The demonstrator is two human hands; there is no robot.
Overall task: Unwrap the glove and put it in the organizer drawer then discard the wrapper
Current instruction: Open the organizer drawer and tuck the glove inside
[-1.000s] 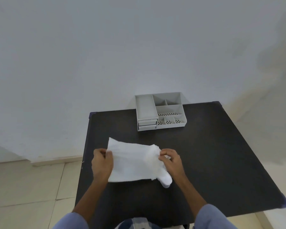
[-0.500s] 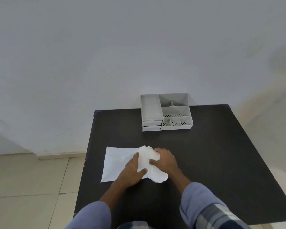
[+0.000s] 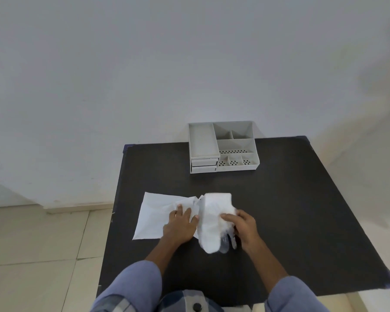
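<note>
A white paper wrapper (image 3: 154, 212) lies flat on the black table (image 3: 302, 210), left of centre. My left hand (image 3: 180, 226) presses down on its right part, fingers spread. A whitish translucent glove (image 3: 214, 219) lies just right of the wrapper, its fingers pointing toward me. My right hand (image 3: 243, 228) grips the glove's right side. The grey organizer (image 3: 223, 146) stands at the table's far edge, with two shut drawers (image 3: 204, 165) stacked at its front left.
The organizer's top has one long tray on the left and several small compartments on the right. A white wall rises behind the table. Tiled floor shows at the left, past the table's left edge.
The glove has come out of the wrapper to the right and now lies lengthwise. My left hand moved from the wrapper's left edge onto its right part.
</note>
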